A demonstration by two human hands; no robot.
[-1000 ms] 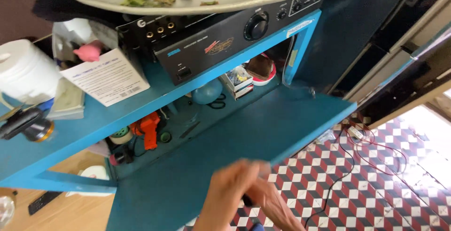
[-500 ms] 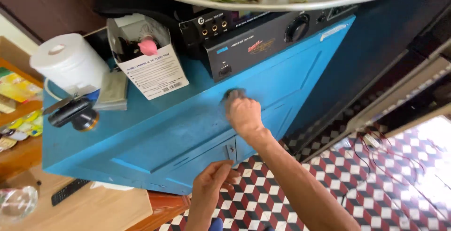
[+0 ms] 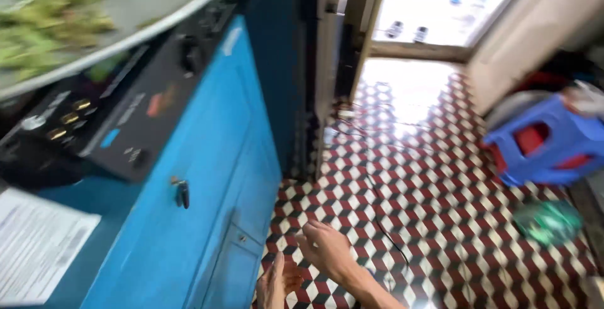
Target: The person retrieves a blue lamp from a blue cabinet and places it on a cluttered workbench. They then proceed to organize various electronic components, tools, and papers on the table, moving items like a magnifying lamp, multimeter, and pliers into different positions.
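Note:
My right hand hangs low over the red, white and black patterned floor, fingers spread, nothing in it. Only part of my left hand shows at the bottom edge, also with nothing in it, close to the foot of the blue cabinet. The cabinet door is closed, with a small dark latch on its front. Both hands are off the cabinet, below and to the right of the latch. The picture is motion-blurred.
A black audio amplifier sits on the cabinet under a round tray of green leaves. A white printed box is at the left. A thin black cable runs across the floor. A blue plastic stool and a green round object stand right, a bright doorway beyond.
The cabinet flap went from open to closed. My right hand left the latch and dropped toward the floor. The view swung right, bringing the floor and doorway in.

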